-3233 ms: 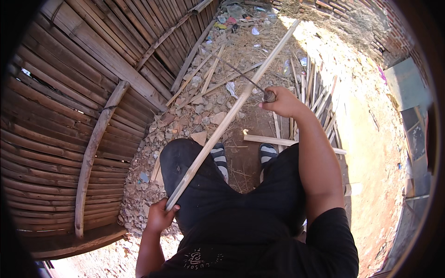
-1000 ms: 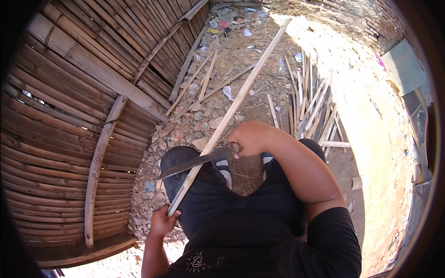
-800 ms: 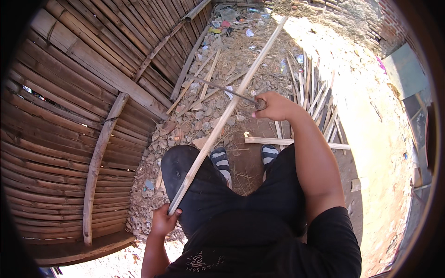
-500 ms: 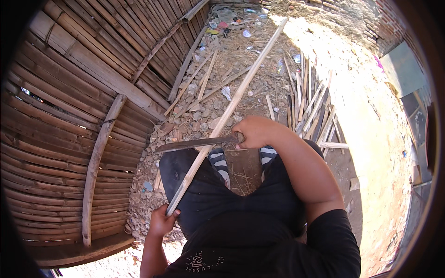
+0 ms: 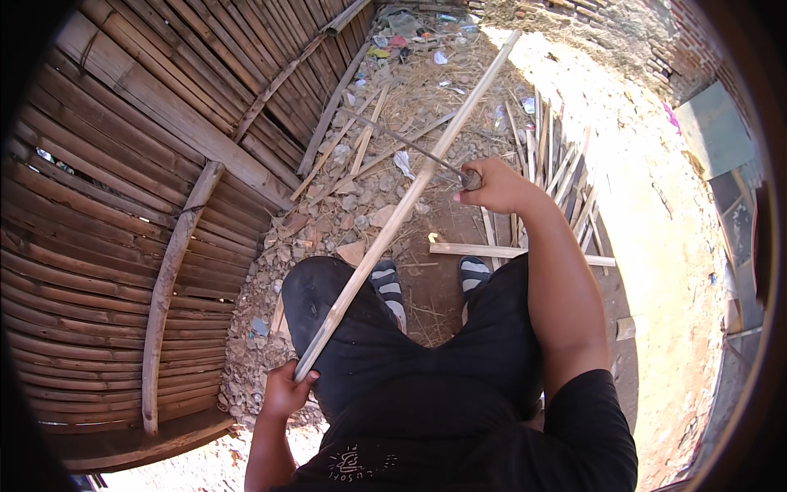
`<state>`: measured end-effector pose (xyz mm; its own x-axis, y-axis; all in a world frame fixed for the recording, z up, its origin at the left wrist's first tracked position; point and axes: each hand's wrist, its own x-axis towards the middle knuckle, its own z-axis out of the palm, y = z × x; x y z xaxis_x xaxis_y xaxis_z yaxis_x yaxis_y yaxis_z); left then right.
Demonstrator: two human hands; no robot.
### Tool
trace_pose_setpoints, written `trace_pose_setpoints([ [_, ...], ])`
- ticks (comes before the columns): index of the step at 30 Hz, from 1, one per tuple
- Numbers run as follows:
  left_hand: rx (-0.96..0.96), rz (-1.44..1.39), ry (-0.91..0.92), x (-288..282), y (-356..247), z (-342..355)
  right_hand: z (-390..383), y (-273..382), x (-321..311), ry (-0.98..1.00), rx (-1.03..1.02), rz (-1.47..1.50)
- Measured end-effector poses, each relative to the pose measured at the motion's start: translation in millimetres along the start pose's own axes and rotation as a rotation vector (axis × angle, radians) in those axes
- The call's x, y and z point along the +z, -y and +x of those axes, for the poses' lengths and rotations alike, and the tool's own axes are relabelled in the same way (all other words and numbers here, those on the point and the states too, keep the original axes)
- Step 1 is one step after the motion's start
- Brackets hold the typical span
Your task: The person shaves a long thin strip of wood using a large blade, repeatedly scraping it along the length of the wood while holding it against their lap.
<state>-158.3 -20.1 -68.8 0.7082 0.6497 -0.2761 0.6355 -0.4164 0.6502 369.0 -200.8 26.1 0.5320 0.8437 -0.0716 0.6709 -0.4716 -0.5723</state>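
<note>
A long pale strip of wood (image 5: 385, 234) slants from my left thigh away toward the far right. Its near end is gripped by my left hand (image 5: 287, 389), fingers wrapped round it beside my left leg. My right hand (image 5: 495, 187) is closed on the handle of a machete (image 5: 400, 143), out beyond my knees. The blade points to the far left and crosses the strip a little past its middle, seen nearly edge-on. It appears to touch the strip there.
A bamboo slat wall (image 5: 123, 271) rises on my left. Stony rubble (image 5: 328, 230) with scraps of litter covers the ground ahead. Several cut strips (image 5: 566, 164) lie heaped at the right, one piece (image 5: 525, 252) crosswise near my right foot. A brick wall (image 5: 656, 49) stands far right.
My right hand has carried the machete forward along the strip, and its blade has turned from pointing left to pointing far left. My left hand keeps its hold on the near end.
</note>
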Motion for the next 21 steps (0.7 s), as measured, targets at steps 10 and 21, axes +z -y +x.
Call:
trace_pose_setpoints([
  [10,0.012,-0.007,-0.052,-1.6,-12.1,-2.0,-14.8,56.3,51.8,0.361,-0.373,-0.177],
  [21,-0.013,-0.007,-0.024,-1.6,-13.6,0.6,-4.4,14.8,23.4,0.154,-0.171,-0.04],
])
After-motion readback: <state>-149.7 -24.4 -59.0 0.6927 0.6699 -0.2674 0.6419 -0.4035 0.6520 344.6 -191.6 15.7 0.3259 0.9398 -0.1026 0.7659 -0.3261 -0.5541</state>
